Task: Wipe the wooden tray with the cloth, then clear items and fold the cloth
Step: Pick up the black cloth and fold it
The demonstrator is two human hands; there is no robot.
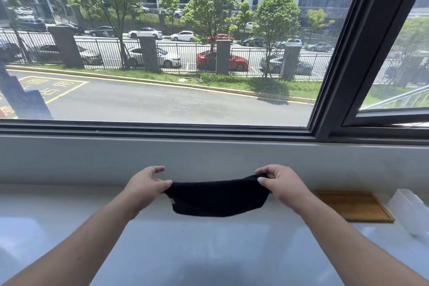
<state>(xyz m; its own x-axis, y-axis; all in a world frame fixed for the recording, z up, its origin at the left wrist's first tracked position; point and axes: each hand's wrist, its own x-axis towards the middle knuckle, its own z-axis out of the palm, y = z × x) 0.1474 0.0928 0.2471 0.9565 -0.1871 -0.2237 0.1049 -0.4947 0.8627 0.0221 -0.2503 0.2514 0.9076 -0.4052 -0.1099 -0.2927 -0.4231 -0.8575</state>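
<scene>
White sill (209,251) bearing wooden tray (354,206)

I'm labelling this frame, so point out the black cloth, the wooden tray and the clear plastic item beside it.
black cloth (217,199): head view, middle of the hanging fabric.
wooden tray (354,205): head view, centre of its top face.
clear plastic item (409,212): head view, its upper surface.

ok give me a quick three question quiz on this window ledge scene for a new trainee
1. True or false: both hands grip the black cloth.
2. Where does the wooden tray lie? A) under the cloth B) beyond the right hand, on the white ledge C) beside the left hand
3. Fill in: the cloth is stretched between the hands and sags in the ____.

Key:
1. True; each hand pinches one end.
2. B; a clear container sits past it.
3. middle
</scene>
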